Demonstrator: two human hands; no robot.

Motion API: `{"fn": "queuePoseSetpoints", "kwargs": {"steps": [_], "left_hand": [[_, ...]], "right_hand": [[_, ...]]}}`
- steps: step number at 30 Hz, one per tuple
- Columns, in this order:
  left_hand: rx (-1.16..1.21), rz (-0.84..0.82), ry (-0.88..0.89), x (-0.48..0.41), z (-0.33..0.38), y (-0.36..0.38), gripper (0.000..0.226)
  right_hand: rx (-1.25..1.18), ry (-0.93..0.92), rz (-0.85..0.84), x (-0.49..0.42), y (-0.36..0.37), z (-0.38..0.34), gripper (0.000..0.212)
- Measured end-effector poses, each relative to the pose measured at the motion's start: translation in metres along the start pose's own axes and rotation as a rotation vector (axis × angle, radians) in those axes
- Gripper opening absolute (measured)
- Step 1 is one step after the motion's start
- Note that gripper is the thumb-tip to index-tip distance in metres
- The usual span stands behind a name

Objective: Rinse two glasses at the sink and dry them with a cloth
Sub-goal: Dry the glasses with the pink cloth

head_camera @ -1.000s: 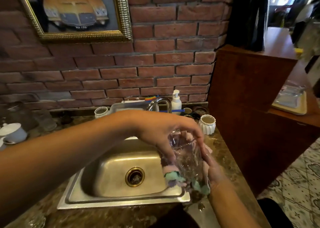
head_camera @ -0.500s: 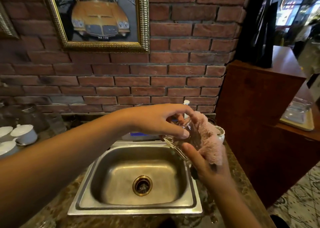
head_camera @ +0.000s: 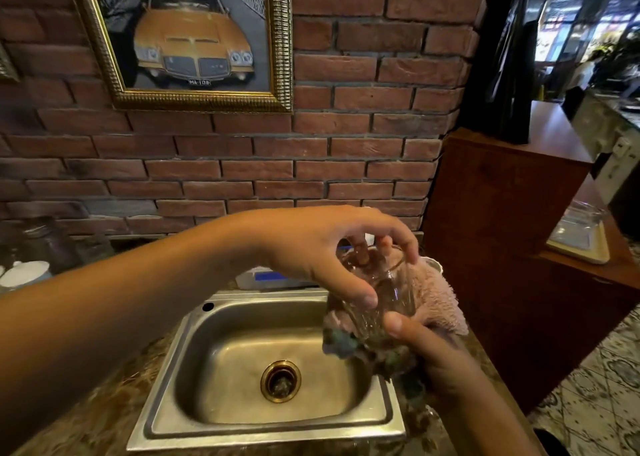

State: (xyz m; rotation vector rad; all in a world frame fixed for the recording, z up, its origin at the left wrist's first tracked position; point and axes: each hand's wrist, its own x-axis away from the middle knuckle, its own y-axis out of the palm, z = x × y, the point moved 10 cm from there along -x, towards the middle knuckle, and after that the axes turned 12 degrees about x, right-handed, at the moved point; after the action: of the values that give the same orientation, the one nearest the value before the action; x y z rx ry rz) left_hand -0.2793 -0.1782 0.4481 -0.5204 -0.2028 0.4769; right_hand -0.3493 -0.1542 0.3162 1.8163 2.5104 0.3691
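Over the sink (head_camera: 242, 435) at its right edge: drying step. Left hand (head_camera: 322, 247) grips glass (head_camera: 391, 293) by the rim, right hand (head_camera: 446, 365) clamps cloth (head_camera: 438, 298) round its base. Next, likely: rotate glass, wipe inside. Second glass not visible.

A gold-framed picture of a yellow car (head_camera: 194, 40) hangs on the red brick wall (head_camera: 363, 144), a wooden counter (head_camera: 502, 213) at right bears a cream tray (head_camera: 575, 256), and white cups (head_camera: 24, 274) sit far left.
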Motion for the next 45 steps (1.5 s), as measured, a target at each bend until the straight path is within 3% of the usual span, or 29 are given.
{"fn": "queuePoseSetpoints", "kwargs": {"steps": [1, 4, 8, 10, 13, 16, 17, 21, 24, 27, 31, 34, 37, 39, 42, 43, 45], "left_hand": [[-0.006, -0.034, 0.016, -0.001, 0.004, 0.002, 0.051], [-0.037, -0.083, 0.062, -0.002, 0.012, 0.005, 0.057], [0.008, -0.054, -0.018, 0.004, -0.004, -0.009, 0.058], [-0.012, 0.021, -0.029, 0.005, -0.012, -0.017, 0.056], [-0.032, 0.169, -0.084, 0.006, -0.025, -0.027, 0.048], [0.041, 0.271, -0.168, 0.008, -0.037, -0.033, 0.037], [0.063, 0.295, -0.199, 0.008, -0.040, -0.035, 0.035], [0.211, 0.304, -0.318, 0.006, -0.050, -0.035, 0.037], [0.167, 0.245, -0.239, 0.005, -0.039, -0.031, 0.041], [0.062, 0.140, -0.157, 0.004, -0.028, -0.026, 0.047], [0.082, -0.023, -0.113, 0.002, -0.021, -0.014, 0.050], [0.167, -0.085, -0.041, 0.001, -0.013, -0.009, 0.049], [0.179, -0.069, -0.037, 0.006, -0.015, -0.012, 0.052], [0.170, 0.034, -0.073, 0.014, -0.023, -0.023, 0.061], [0.105, 0.435, -0.113, 0.032, -0.043, -0.047, 0.063], [0.134, 0.568, -0.111, 0.039, -0.050, -0.048, 0.058], [0.360, 0.768, -0.051, 0.046, -0.065, -0.035, 0.042]], "right_hand": [[-0.119, 0.049, -0.036, -0.001, 0.000, 0.008, 0.101], [-0.219, -0.036, -0.164, -0.001, 0.012, 0.003, 0.074], [-0.124, 0.021, -0.124, -0.006, 0.011, 0.002, 0.086], [0.106, -0.052, -0.048, -0.009, 0.008, -0.012, 0.091], [0.497, -0.385, 0.131, -0.006, 0.014, -0.057, 0.052], [0.878, -0.483, 0.335, -0.006, 0.016, -0.073, 0.073], [0.957, -0.463, 0.390, -0.006, 0.014, -0.072, 0.078], [0.996, -0.566, 0.478, 0.003, 0.016, -0.072, 0.061], [0.876, -0.432, 0.397, -0.002, 0.010, -0.063, 0.079], [0.604, -0.356, 0.227, -0.004, 0.010, -0.050, 0.080], [0.003, 0.082, -0.069, -0.009, 0.027, 0.007, 0.074], [-0.318, 0.077, -0.121, -0.012, 0.035, 0.012, 0.075], [-0.395, 0.037, -0.138, -0.013, 0.040, 0.009, 0.076], [-0.350, 0.061, -0.124, -0.015, 0.036, 0.010, 0.076], [-0.104, 0.065, 0.028, -0.022, 0.015, 0.011, 0.087], [0.005, 0.030, 0.101, -0.024, 0.008, 0.007, 0.085], [0.212, -0.134, 0.247, -0.023, -0.005, -0.016, 0.060]]}}
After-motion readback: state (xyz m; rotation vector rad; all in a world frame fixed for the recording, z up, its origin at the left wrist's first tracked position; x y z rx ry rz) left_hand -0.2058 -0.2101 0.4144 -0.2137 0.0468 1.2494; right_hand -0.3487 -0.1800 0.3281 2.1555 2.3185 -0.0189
